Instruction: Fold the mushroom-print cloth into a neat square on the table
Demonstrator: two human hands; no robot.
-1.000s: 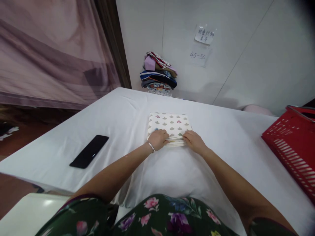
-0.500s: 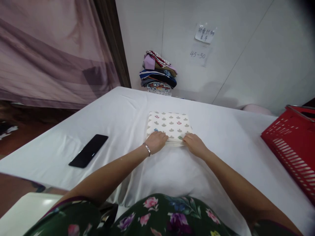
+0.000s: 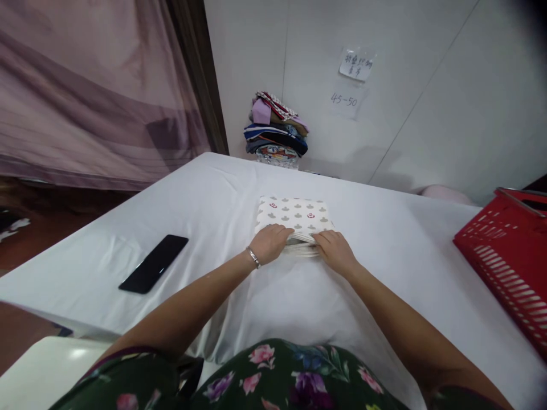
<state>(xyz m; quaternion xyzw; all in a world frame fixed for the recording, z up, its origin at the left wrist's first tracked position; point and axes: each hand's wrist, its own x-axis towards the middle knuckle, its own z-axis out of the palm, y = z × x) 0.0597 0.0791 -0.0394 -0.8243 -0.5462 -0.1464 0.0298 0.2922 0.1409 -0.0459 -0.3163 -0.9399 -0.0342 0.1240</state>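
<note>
Near edge of folded cloth (image 3: 297, 214) now lifts, layers parting.
Left hand (image 3: 269, 244) and right hand (image 3: 337, 250) pinch that edge, cloth extending beyond them; underside contact unclear.

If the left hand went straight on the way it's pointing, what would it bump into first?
The folded cloth: the left hand holds its near edge, so it would probably push across that first. Depth is hard to judge here.

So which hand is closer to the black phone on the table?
Left. The left hand is to the right of the phone; the right hand is farther right. Both hold the folded cloth.
</note>
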